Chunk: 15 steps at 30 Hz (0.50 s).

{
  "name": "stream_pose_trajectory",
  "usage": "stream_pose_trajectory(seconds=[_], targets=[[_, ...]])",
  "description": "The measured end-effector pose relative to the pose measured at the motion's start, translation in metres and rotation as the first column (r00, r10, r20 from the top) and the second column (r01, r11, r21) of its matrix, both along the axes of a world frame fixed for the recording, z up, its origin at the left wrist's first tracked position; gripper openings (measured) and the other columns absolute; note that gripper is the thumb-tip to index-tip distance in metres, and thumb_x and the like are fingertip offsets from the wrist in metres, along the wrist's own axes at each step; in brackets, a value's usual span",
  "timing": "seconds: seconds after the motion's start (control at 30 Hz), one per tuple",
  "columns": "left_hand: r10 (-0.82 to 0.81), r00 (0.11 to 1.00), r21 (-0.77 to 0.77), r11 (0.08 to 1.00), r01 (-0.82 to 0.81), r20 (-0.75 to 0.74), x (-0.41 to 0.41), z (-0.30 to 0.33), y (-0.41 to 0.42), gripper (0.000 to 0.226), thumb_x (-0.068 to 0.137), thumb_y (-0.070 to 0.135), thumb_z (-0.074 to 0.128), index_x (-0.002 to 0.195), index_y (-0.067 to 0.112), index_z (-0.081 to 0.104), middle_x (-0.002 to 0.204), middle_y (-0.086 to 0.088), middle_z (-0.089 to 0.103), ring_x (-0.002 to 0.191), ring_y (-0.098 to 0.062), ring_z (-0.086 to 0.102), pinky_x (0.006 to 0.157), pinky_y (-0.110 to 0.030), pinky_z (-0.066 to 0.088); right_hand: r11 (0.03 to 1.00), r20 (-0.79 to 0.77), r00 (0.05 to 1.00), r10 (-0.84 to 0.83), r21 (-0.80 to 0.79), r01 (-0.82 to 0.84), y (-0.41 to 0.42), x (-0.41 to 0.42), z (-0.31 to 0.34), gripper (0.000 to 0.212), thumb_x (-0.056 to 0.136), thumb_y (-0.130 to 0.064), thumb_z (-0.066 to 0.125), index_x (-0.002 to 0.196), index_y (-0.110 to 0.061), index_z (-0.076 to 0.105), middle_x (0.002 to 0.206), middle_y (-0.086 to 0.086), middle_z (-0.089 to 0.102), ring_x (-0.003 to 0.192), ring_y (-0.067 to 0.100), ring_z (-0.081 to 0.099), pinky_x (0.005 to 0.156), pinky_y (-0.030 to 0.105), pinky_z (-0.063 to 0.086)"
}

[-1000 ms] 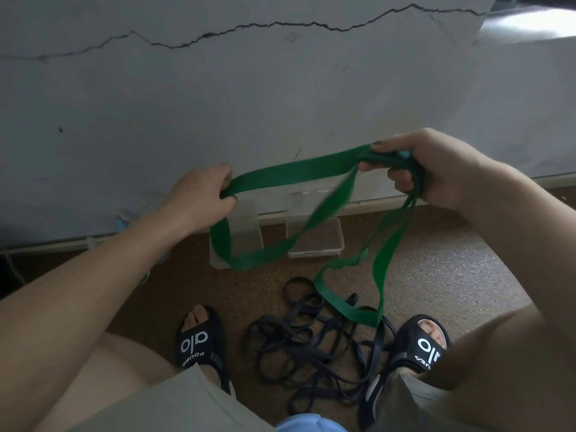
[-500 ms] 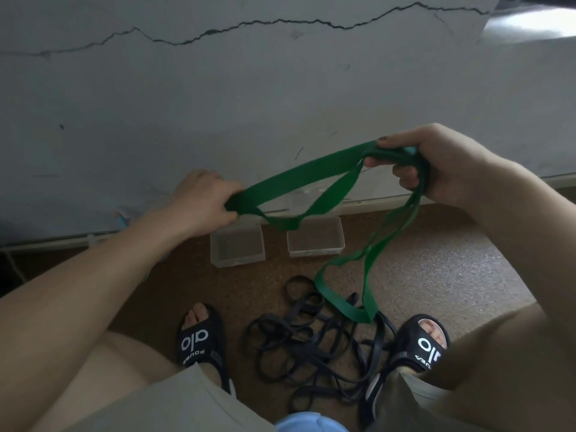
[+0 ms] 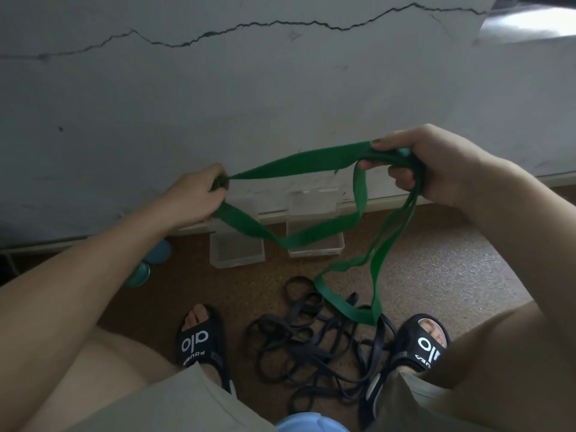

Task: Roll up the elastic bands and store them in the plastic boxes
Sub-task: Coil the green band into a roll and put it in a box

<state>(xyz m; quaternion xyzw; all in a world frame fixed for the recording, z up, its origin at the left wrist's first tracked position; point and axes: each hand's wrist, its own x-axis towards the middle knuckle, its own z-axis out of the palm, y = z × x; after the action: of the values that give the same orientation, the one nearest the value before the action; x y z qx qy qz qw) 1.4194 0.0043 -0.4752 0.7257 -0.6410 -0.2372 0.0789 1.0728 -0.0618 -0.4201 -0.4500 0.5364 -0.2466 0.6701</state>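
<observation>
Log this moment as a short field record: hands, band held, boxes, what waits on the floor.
left hand: grips one end of the green band
right hand: grips the other end, loops hanging down
plastic boxes: two, clear, open, by the wall, nothing in them
dark bands: tangled heap between the sandals
rolling: not yet visible

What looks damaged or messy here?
A long jagged crack runs across the grey wall, which looks like damage. On the floor between the sandals, dark elastic bands lie in a tangled heap.
</observation>
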Motion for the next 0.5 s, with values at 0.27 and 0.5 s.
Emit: stream_pose_trajectory(seconds=[0.27,0.5], targets=[[-0.189,0.982,0.075,0.980,0.186,0.023,0.0026,-0.0028,0.0044,0.029,0.079,0.039,0.084,0.090,0.029,0.060,0.091,0.004,0.064,0.081,-0.014,0.060,0.061,-0.030,0.043,0.999,0.028,0.999,-0.034,-0.005,0.034,-0.0025,-0.0058,0.0011,0.026,0.099,-0.019,0.060,0.117,-0.005,0.071,0.095,0.008,0.077,0.042,0.006,0.035,0.038,0.014,0.035],[-0.031,0.995,0.142,0.990,0.017,0.096,-0.0016,-0.0003,0.0038,0.056,0.093,0.067,0.049,0.119,0.019,0.061,0.092,-0.005,0.070,0.075,-0.019,0.070,0.062,-0.033,0.058,1.000,0.004,1.000,-0.020,-0.014,0.020,-0.0016,-0.0049,0.0021,0.023,0.099,-0.019,0.060,0.114,-0.007,0.072,0.094,0.007,0.077,0.044,0.007,0.034,0.039,0.014,0.035]])
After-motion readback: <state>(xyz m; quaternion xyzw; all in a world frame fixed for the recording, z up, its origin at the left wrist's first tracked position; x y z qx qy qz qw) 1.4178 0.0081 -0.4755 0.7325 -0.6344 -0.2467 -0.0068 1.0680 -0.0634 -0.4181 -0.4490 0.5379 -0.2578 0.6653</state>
